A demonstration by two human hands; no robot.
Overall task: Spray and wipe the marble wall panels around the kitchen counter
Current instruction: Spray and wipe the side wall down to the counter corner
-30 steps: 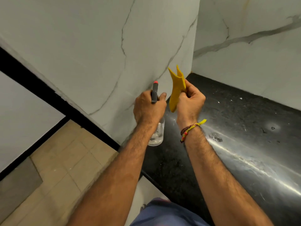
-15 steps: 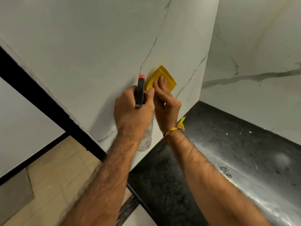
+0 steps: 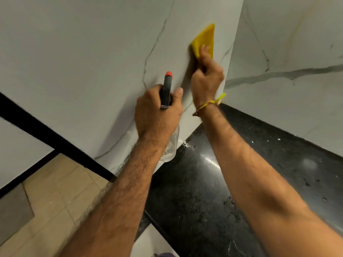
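My left hand (image 3: 157, 112) grips a clear spray bottle (image 3: 171, 145) round its neck. The bottle's grey trigger head with a red nozzle (image 3: 167, 86) points up, close to the left white marble wall panel (image 3: 83, 62). My right hand (image 3: 206, 76) presses a folded yellow cloth (image 3: 205, 38) flat against that same panel, high up near the corner, with the fingers laid over the cloth. A second marble panel (image 3: 297, 43) with a grey vein runs along the back of the black counter (image 3: 204, 191).
The black stone counter carries white specks and smears. A black strip (image 3: 46, 132) edges the left panel. Beige floor tiles (image 3: 55, 191) lie below at the left. A yellow thread band sits on my right wrist (image 3: 209, 104).
My right hand went from holding the cloth loose in the air to pressing it on the left panel, then slid it up and right. My left hand with the bottle rose slightly.
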